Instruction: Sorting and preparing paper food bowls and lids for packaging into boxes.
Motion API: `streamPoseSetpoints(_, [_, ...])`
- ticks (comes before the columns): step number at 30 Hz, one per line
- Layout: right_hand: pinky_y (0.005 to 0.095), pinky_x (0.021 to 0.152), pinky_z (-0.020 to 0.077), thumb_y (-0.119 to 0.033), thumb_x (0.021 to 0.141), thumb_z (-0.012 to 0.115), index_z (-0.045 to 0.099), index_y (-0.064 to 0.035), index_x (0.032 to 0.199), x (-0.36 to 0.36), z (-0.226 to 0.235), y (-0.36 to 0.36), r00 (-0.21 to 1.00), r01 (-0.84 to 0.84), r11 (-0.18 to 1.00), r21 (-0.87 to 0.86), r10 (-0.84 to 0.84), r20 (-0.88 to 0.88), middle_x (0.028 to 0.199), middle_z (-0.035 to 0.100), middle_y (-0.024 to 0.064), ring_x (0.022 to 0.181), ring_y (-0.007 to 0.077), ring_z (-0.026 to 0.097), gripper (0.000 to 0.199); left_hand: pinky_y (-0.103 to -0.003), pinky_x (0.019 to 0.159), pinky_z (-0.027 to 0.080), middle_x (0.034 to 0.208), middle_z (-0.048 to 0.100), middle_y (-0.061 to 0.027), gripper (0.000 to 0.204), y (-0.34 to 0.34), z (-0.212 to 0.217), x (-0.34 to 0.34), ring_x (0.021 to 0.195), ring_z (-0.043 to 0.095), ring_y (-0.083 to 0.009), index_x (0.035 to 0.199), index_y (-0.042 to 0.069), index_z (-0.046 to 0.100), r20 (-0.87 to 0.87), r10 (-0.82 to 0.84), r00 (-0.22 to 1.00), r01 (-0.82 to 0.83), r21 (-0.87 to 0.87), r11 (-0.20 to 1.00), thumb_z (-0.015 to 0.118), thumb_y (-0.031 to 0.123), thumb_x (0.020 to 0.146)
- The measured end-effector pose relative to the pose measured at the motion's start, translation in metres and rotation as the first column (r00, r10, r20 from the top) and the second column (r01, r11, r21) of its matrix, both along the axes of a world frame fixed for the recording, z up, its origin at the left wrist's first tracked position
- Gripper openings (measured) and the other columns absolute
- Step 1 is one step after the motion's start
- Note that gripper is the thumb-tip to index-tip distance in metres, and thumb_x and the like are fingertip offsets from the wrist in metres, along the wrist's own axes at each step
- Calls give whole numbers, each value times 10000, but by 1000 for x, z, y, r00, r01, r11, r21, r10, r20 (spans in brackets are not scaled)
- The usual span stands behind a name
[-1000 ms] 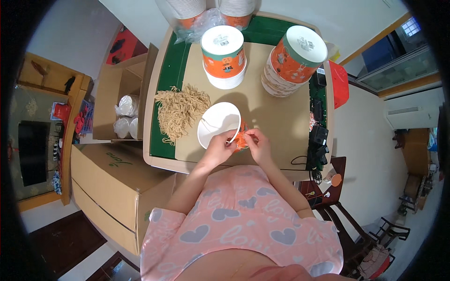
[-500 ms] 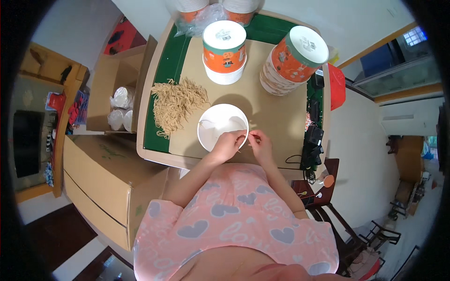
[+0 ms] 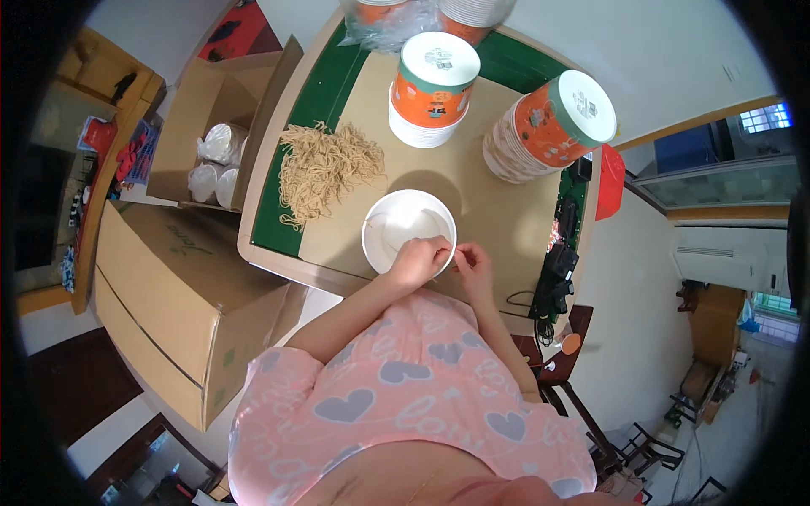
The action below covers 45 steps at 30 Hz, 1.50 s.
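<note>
A white paper bucket [image 3: 387, 229] stands mouth up on the cardboard-covered table in front of me. A short bit of tan cord [image 3: 370, 224] shows at its left inner wall. My left hand [image 3: 419, 261] reaches over the near side of the opening, its fingers pinched together at the right rim. Just outside that rim, my right hand [image 3: 473, 266] is also closed in a pinch, its fingertips close to the left ones. Whatever lies between the fingertips is too small to make out. A loose pile of tan cords [image 3: 327, 173] lies to the bucket's left.
Two stacks of upside-down orange paper buckets, one [image 3: 434, 88] behind and another [image 3: 553, 125] at back right, stand on the table. Black power adapters and cables [image 3: 553, 274] line the right edge. Large cardboard boxes [image 3: 164, 299] stand at left, one open with white wrapped bundles [image 3: 221, 143].
The view has turned and shifted a little, so the table appears tilted. Both hands stay pinched at the bucket's right rim. A tan cord end seen below my left hand earlier no longer shows clearly.
</note>
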State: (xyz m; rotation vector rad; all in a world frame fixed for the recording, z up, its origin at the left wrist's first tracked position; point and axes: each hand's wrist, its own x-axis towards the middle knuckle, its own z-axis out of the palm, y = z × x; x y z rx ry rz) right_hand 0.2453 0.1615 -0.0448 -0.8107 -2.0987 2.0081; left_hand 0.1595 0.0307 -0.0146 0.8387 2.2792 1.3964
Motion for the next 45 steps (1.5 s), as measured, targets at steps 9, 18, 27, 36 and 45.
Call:
streamPoseSetpoints(9, [230,589,473,-83,885,526,534,-32,1038,6,24,-1,996,75,965,-250,-63,59,815,610,44,660,97,563,161,-301,598,518,776,643,-107,67,-11,-21,-3,659,631,-160,882,-11,549,440,-6,898,-47,111,993,510,43,874])
streamPoseSetpoints(18, [242,588,472,-35,853,548,515,-50,1126,1,53,-22,996,-86,996,17,87,-22,902,607,48,643,95,552,276,-250,422,439,737,601,-74,121,-18,7,-13,485,543,-120,1011,18,453,796,-81,599,23,83,996,437,108,931])
streamPoseSetpoints(27, [253,598,451,-45,839,586,537,-58,1112,-2,32,-24,989,-139,924,356,145,11,854,592,22,649,96,536,278,-228,514,394,700,607,-57,220,-18,-10,-10,565,484,-68,1081,53,523,664,13,748,-38,23,999,516,205,922])
streamPoseSetpoints(36, [228,678,468,-62,825,626,612,-31,943,11,31,-9,1000,11,984,178,-9,-10,852,624,28,740,89,569,123,-304,706,497,749,640,-124,225,-19,-31,-7,738,633,-196,1002,16,578,372,-47,927,23,71,997,604,131,810])
streamPoseSetpoints(45, [222,667,473,-67,826,636,619,-23,907,13,38,-5,999,31,987,158,-28,-23,820,633,29,720,95,587,94,-333,681,491,801,639,-176,173,2,-22,-11,733,633,-269,955,12,578,321,-147,935,143,36,989,575,101,807])
